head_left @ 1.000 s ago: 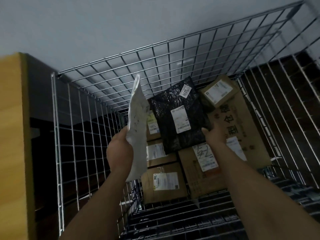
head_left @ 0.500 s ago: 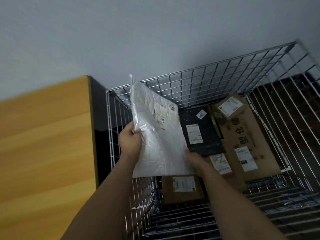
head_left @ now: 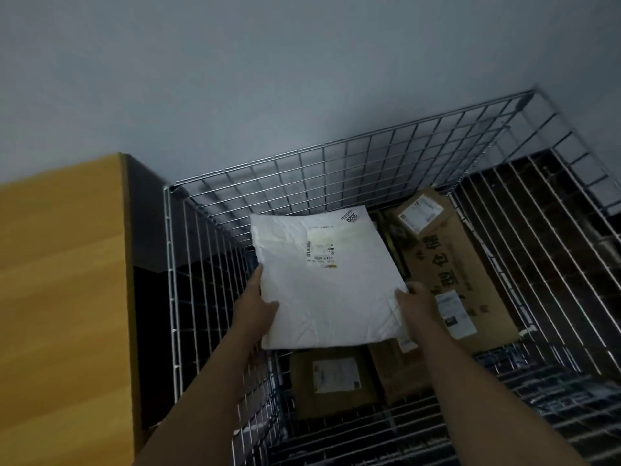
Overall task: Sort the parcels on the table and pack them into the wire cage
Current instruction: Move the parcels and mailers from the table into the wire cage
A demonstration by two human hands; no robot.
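Note:
I hold a flat white mailer parcel [head_left: 326,280] with its label facing up, level over the inside of the wire cage [head_left: 336,169]. My left hand [head_left: 257,307] grips its left edge, thumb on top. My right hand [head_left: 415,299] holds its right edge near the lower corner. Under it lie cardboard parcels: a large printed box [head_left: 460,264] on the right, a small labelled box [head_left: 420,210] on top of that at the back, and a brown box [head_left: 332,381] near the front. The mailer hides the black bag.
A wooden table top [head_left: 64,297] stands left of the cage, its dark side panel [head_left: 148,264] against the cage's left wall. A grey wall [head_left: 302,62] rises behind. The cage's right mesh wall [head_left: 554,247] and front mesh [head_left: 437,432] bound the space.
The white mailer went from upright in my left hand to lying flat, label up, over the black bag. My right hand left the black bag and took the mailer's right edge.

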